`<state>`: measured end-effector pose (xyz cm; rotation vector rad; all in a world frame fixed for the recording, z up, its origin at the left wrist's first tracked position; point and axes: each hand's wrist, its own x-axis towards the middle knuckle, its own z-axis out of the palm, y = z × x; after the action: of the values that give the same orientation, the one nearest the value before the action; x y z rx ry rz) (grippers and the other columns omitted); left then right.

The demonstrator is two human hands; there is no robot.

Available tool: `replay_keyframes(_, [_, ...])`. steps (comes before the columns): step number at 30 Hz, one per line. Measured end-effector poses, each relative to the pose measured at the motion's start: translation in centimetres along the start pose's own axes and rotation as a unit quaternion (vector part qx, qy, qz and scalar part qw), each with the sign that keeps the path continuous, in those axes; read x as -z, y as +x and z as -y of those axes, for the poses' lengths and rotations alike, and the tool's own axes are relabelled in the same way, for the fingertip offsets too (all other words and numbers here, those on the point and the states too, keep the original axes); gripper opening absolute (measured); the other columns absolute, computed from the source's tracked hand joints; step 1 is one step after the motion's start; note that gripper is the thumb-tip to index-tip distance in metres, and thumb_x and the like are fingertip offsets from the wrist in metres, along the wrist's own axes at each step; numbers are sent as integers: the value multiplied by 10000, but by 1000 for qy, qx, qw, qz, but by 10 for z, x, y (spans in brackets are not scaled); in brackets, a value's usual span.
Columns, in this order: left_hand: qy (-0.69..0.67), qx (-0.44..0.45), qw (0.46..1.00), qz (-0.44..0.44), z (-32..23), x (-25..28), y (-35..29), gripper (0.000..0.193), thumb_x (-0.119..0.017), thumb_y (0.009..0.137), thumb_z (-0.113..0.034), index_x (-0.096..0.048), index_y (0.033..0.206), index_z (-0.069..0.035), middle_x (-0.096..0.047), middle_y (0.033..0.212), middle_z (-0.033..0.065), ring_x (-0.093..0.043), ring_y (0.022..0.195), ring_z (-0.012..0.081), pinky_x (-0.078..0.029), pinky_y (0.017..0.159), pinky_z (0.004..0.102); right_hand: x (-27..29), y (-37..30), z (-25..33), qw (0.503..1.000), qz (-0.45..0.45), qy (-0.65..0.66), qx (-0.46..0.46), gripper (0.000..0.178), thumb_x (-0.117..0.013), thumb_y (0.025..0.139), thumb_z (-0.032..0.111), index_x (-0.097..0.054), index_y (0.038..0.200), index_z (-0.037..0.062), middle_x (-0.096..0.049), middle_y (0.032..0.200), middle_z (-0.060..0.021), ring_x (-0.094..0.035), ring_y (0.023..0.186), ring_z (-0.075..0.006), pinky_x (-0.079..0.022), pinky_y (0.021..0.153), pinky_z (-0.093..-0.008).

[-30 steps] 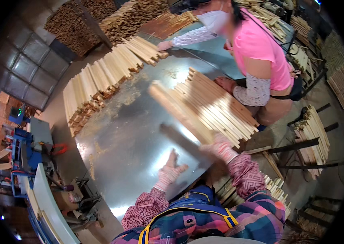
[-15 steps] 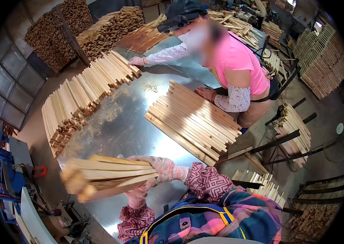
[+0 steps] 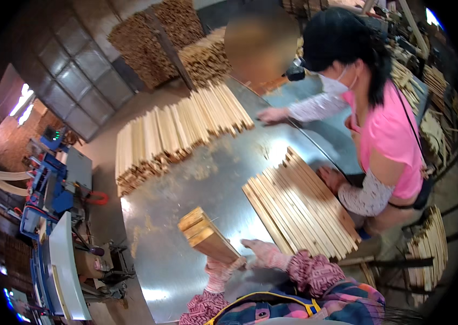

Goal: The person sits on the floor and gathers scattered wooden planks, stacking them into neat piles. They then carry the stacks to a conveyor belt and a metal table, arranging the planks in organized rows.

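Note:
My left hand (image 3: 222,272), in a pale glove, is closed around the near end of a small bundle of wooden strips (image 3: 207,235). The strips are tilted up above the metal table, their cut ends facing away from me. Beside the bundle's near end is my gloved right hand (image 3: 267,254), its fingers stretched toward the strips without gripping them. To the right, a flat row of wooden strips (image 3: 299,206) lies side by side on the table. A long, thick stack of strips (image 3: 180,127) lies along the far left edge.
Across the metal table (image 3: 185,189), scattered with sawdust, a co-worker in a pink shirt (image 3: 397,146) leans in, one hand by the far stack, the other by the flat row. Blue machinery (image 3: 58,189) stands at left. Tall wood piles (image 3: 147,46) rise behind.
The bundle has swung from pointing left to standing tilted away from me. My right hand has come off it, while the left still holds it. The whole view has shifted leftward.

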<state>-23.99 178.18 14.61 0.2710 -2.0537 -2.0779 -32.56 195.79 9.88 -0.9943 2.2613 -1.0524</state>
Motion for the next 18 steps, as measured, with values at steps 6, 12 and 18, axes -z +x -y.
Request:
replay_keyframes(6, [324,-94,941,-27,-39,-50,30,664,-869,632,-178,-517,1183,-63,-610,1092,77,-600,1014,237,-510,838,367,34,-50,-52,885,-21,433,-171,481,-660,875,283,-562,1271,30,-618,998,-58,-578,871,-146,-489,763,-285])
replay_keyframes(12, [430,-429,793,40,-70,-56,75,385,-687,640,-124,-597,1009,-65,-613,987,143,-598,954,361,-478,886,514,78,-130,-54,624,-118,754,-168,336,-532,927,124,-585,1244,26,-650,1143,-102,-618,1022,-168,-491,897,-315])
replay_keyframes(18, [421,-622,629,200,-79,-60,34,213,-613,674,-98,-581,884,-84,-582,905,103,-562,843,288,-466,835,481,61,-240,-10,705,-222,663,-118,407,-614,940,130,-499,1303,-16,-599,921,-40,-553,785,-105,-491,683,-246])
